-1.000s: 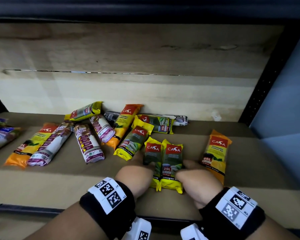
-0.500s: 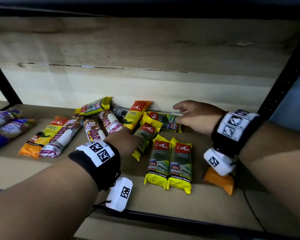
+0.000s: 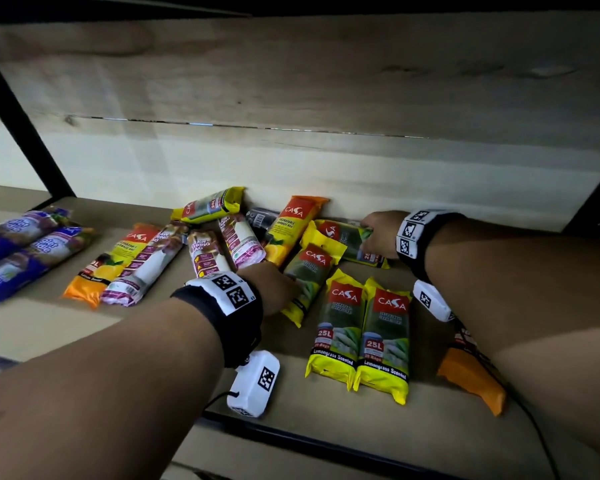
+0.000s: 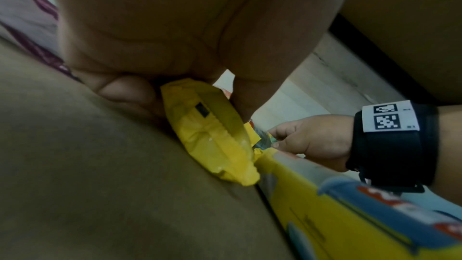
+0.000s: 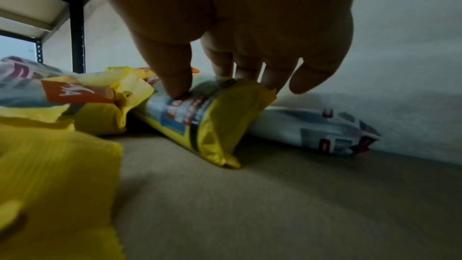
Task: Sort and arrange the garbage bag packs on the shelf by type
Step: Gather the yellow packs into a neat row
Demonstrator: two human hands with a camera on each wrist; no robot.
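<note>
Left hand (image 3: 274,289): closed on the near end of a tilted yellow pack (image 3: 307,282); in the left wrist view, thumb (image 4: 125,90) on one side and a finger on the other, pinching the yellow end seal (image 4: 212,135). Pack resting on the shelf (image 3: 326,420), its red top pointing toward the back wall.

Right hand (image 3: 378,233): reaching to the back of the shelf, closed on a second yellow pack (image 3: 347,237) lying crosswise. In the right wrist view, thumb (image 5: 172,78) pressed on the printed face, fingers (image 5: 222,62) curled over the far edge; pack (image 5: 200,118) tilted, one corner down on the shelf. White pack (image 5: 320,128) lying just behind it against the wall.

Beside the hands: two yellow 25L packs (image 3: 364,337) lying side by side, touching, near the front edge. Orange pack (image 3: 471,379) to their right, partly hidden under the right forearm.

Further left: orange pack (image 3: 295,226) leaning against the wall, another yellow pack (image 3: 212,206) beside it, a dark pack (image 3: 262,220) between them. Three white-and-purple packs (image 3: 205,252) and an orange-yellow pack (image 3: 108,261) spread in a loose fan. Two blue packs (image 3: 21,251) at the far left, well apart from the rest.

Black wrist bands with printed markers (image 3: 231,289) on both wrists.
</note>
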